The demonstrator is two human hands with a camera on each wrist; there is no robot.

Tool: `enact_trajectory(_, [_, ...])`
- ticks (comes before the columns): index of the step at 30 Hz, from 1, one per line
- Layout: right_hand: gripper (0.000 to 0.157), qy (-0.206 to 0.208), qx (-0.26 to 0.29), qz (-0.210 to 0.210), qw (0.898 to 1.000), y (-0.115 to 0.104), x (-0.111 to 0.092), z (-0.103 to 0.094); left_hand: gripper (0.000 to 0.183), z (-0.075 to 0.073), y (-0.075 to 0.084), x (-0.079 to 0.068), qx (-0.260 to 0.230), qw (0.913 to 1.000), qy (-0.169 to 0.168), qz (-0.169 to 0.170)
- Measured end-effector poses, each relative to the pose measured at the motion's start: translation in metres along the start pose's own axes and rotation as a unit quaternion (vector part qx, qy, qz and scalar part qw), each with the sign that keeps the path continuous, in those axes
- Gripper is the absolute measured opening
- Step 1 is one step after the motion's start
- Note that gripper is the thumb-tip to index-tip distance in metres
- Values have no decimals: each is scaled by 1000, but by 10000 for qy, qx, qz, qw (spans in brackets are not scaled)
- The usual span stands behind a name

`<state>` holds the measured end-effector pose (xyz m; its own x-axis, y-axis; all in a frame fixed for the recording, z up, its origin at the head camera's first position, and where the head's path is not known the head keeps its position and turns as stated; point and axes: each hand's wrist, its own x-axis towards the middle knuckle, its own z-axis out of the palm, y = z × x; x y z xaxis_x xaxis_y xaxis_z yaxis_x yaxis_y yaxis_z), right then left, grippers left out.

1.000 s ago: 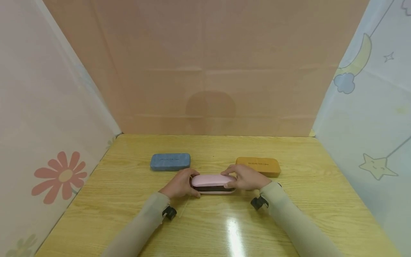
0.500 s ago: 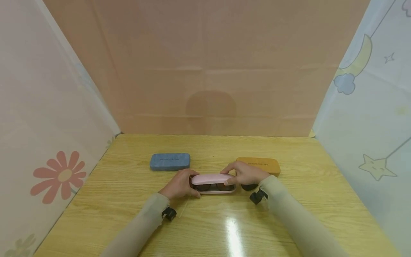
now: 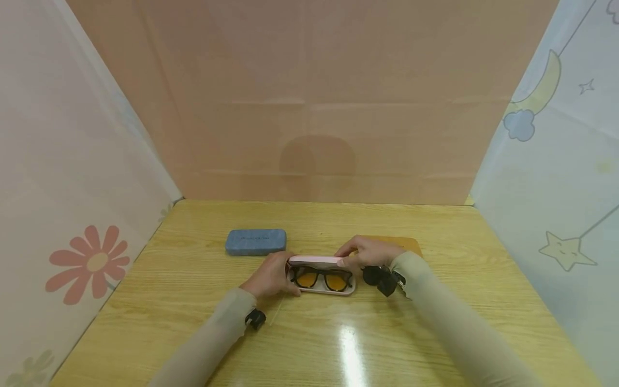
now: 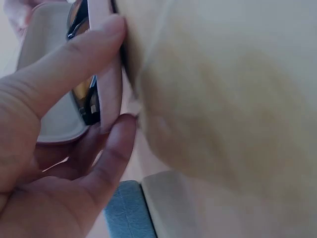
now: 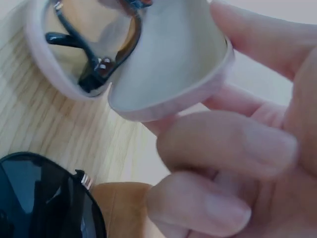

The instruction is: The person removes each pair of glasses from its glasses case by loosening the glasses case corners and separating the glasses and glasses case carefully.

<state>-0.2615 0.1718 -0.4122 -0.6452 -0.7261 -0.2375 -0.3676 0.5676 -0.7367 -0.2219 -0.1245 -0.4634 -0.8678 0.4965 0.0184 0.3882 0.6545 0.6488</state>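
And there you were, both hands on the pink case [image 3: 321, 292], which sat in the middle of the wooden table [image 3: 300, 344], right in front of you, its lid [image 3: 314, 259] tilted up and its open side facing you. Inside lay the dark-framed glasses [image 3: 307, 279], amber lenses in plain sight, resting in the lower half.

Your left hand [image 3: 272, 275] gripped the case around its left end; the left-wrist view caught your thumb [image 4: 74, 64] laid across the pink edge, with fingers wrapped about the end. Your right hand [image 3: 374, 251], over at the right end, pinched the lid between thumb and fingers, two of the other fingers curled in toward the palm.

Just beside the right end of the case, under your right wrist, lay the dark sunglasses [image 5: 49, 198], a big black lens filling the corner of the right-wrist view. Past your right hand sat the orange case [image 3: 406, 244], partly hidden by that hand. Off beyond your left hand, the blue case [image 3: 256, 242] lay closed and apart from the pink one. Behind it all rose the tan backdrop [image 3: 309, 64], a red flower [image 3: 96, 262] on the wall to your left, a smiling star [image 3: 569, 252] on the right.
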Motion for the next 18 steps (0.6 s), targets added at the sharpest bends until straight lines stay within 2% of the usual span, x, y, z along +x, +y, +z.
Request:
enact_trajectory(5, [35, 56, 193, 217, 9996, 2, -2, 2, 78, -1, -1, 3, 61, 10000, -25, -30])
enact_trajectory(8, [37, 440, 208, 363, 9982, 3, -5, 6, 77, -2, 0, 4, 63, 9999, -75, -103])
enact_trajectory(10, [39, 858, 134, 478, 9951, 4, -7, 9, 76, -3, 2, 4, 1, 9998, -113, -153])
enact_trajectory(12, [41, 1411, 145, 677, 9876, 6, -9, 13, 74, -3, 3, 4, -88, 9996, -145, -240])
enact_trajectory(15, [44, 2196, 142, 953, 9708, 8, -12, 23, 71, -2, 3, 3, -226, 9990, -151, -344])
enact_trajectory(18, [45, 2734, 248, 1016, 9562, 8, -16, 33, 67, -1, 1, 2, -339, 9985, -159, -408])
